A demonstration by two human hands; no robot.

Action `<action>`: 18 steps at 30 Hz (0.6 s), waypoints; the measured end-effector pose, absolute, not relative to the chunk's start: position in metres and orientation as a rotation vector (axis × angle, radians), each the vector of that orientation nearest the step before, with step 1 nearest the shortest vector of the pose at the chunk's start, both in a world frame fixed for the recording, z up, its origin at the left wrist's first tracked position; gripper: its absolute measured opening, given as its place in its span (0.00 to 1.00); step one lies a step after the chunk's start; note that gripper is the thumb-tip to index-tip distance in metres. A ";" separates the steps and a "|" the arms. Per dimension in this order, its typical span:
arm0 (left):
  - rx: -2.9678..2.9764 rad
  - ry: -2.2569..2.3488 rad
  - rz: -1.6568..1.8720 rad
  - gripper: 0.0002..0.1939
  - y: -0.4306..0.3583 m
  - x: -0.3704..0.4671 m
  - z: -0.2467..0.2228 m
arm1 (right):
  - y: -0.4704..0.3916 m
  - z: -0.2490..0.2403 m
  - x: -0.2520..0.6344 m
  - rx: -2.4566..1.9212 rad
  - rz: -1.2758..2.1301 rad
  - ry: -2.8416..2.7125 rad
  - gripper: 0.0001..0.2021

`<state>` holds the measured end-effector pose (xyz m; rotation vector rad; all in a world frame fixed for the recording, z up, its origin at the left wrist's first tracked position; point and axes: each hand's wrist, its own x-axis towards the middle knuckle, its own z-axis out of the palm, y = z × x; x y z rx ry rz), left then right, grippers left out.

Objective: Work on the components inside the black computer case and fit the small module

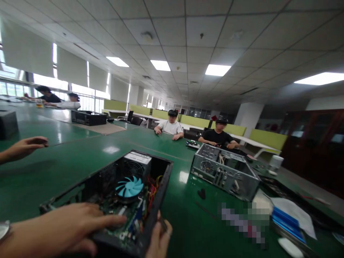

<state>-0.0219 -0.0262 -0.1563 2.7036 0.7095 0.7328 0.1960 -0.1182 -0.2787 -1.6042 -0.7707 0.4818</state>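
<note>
Before me on the green table is an open black computer case (pixel 163 190), its inside facing up. A fan with light blue blades (pixel 130 187) sits in it, beside a power supply (pixel 137 159) with a white label. My left hand (pixel 77 224) reaches over the near edge, index finger stretched out over the green motherboard (pixel 122 233). Whether the fingertip touches the board I cannot tell. My right hand (pixel 159 238) grips the near right wall of the case; its palm is out of sight. Red and yellow wires (pixel 153 190) run along the right inside wall.
Another person's hand (pixel 25 147) extends from the left edge. A second, bare metal case (pixel 223 172) stands to the right, with small black parts (pixel 201 194) in front. A blue object (pixel 287 222) and a white computer mouse (pixel 290 247) lie near right. Two people sit across the table.
</note>
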 end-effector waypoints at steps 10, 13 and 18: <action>2.928 0.821 1.070 0.24 0.024 0.018 -0.143 | -0.064 -0.254 0.259 -1.403 0.604 -1.314 0.07; 2.656 0.546 0.781 0.28 -0.027 0.084 -0.197 | -0.123 -0.271 0.313 -1.491 0.471 -1.412 0.02; 2.312 0.350 0.629 0.27 -0.065 0.184 -0.258 | -0.166 -0.282 0.374 -1.602 0.273 -1.384 0.07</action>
